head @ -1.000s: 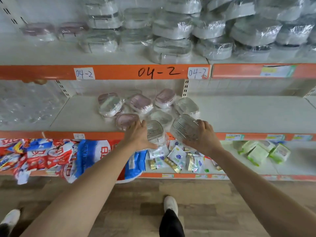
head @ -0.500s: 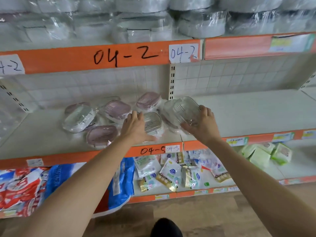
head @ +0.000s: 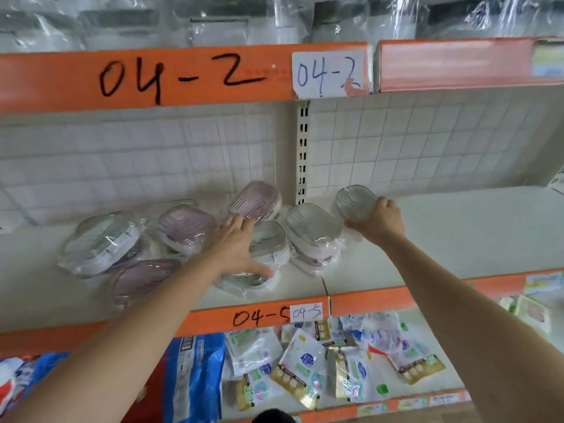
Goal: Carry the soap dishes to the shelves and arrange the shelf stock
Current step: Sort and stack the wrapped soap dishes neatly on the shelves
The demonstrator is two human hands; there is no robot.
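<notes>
Several plastic-wrapped soap dishes, pink and clear grey, lie in a loose pile (head: 186, 230) on the middle shelf (head: 457, 233). My left hand (head: 238, 248) is on a grey dish (head: 270, 242) in the pile, fingers spread over it and thumb curled under its front edge. My right hand (head: 378, 222) grips a clear grey dish (head: 355, 203) tilted up on edge, just right of the pile and above the shelf board. Another grey dish (head: 312, 224) lies between my hands.
An orange shelf rail (head: 183, 77) marked 04-2 runs overhead with wrapped boxes above it. The rail below reads 04-5 (head: 259, 315). The lower shelf holds sachet packs (head: 302, 364) and blue bags (head: 195, 370). A slotted upright (head: 302, 148) divides the back wall.
Both hands moved deeper onto the middle shelf and the view closed in. My right hand carried its dish up and right of the pile; my left hand stayed on its dish in the pile.
</notes>
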